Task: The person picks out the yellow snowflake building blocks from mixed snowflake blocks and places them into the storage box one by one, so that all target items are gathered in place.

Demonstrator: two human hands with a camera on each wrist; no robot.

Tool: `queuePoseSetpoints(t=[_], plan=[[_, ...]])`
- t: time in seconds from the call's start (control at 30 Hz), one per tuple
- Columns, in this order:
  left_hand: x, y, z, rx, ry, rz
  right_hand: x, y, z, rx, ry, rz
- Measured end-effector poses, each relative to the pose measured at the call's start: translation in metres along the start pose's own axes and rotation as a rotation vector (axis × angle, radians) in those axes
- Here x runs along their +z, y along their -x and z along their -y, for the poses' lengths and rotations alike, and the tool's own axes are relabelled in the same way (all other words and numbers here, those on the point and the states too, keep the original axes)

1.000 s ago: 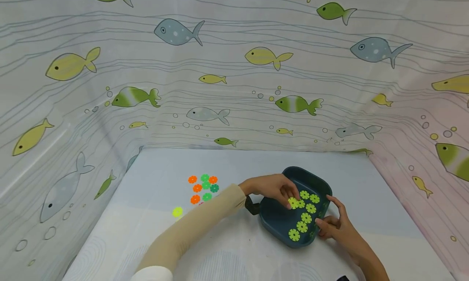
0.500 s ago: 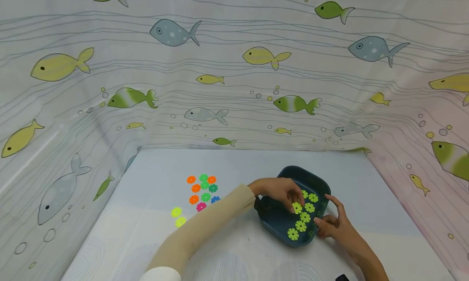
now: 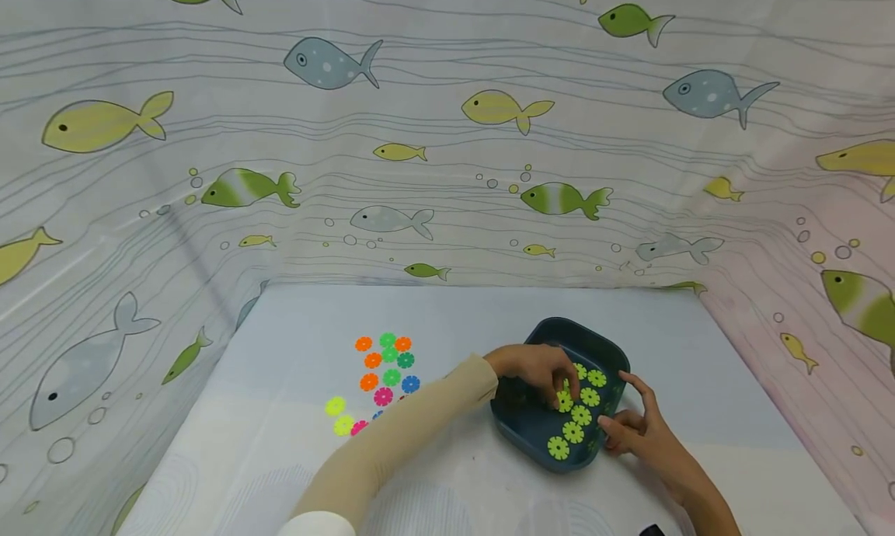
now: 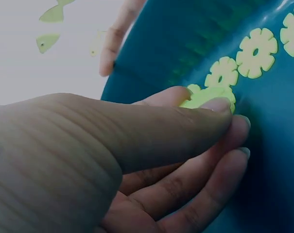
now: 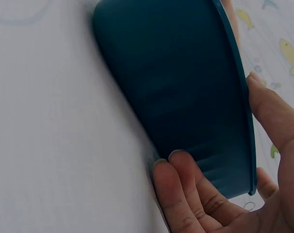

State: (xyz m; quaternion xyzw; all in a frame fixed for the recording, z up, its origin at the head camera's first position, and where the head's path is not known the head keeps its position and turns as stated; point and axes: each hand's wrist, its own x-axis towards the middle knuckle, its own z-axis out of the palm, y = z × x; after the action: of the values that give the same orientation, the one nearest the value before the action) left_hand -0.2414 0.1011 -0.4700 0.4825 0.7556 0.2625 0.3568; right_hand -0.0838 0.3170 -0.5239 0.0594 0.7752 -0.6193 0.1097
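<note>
Inside a dark blue-green rectangular tray (image 3: 520, 423), my left hand (image 3: 537, 367) pinches a yellow-green flower-shaped disc (image 4: 210, 96) between thumb and fingers. Several matching discs (image 3: 573, 432) form a bent line along the tray's right side; the nearest ones touch or almost touch the held disc. My right hand (image 3: 650, 431) grips the tray's right side. In the right wrist view, its fingertips (image 5: 168, 182) press on the tray's outer wall, with the thumb up at the rim. Part of the tray's left side is hidden behind my left hand and sleeve.
Left of the tray, loose flower-shaped discs lie on the white table (image 3: 280, 365): orange (image 3: 368, 382), green (image 3: 391, 377), blue (image 3: 410, 384), pink (image 3: 383, 397) and yellow (image 3: 336, 405). My left sleeve (image 3: 405, 443) covers some. Fish-printed sheeting (image 3: 454, 241) surrounds the table.
My left hand has shifted slightly toward the front of the tray, carrying the pinched disc down to the line of discs. The right hand keeps its grip on the tray.
</note>
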Motion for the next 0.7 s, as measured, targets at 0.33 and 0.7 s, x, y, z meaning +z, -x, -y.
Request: queuePoseSetpoints(t=[0.33,0.7], plan=[[0.0062,-0.0072,0.0014,-0.025,-0.151,-0.027,0.0001,0.0016,0.0011,-0.008,0.001,-0.001],[0.0095,-0.0107,0.0028,-0.029,-0.268,-0.056,-0.0003,-0.0005,0.0000,-0.005,-0.005,0.000]])
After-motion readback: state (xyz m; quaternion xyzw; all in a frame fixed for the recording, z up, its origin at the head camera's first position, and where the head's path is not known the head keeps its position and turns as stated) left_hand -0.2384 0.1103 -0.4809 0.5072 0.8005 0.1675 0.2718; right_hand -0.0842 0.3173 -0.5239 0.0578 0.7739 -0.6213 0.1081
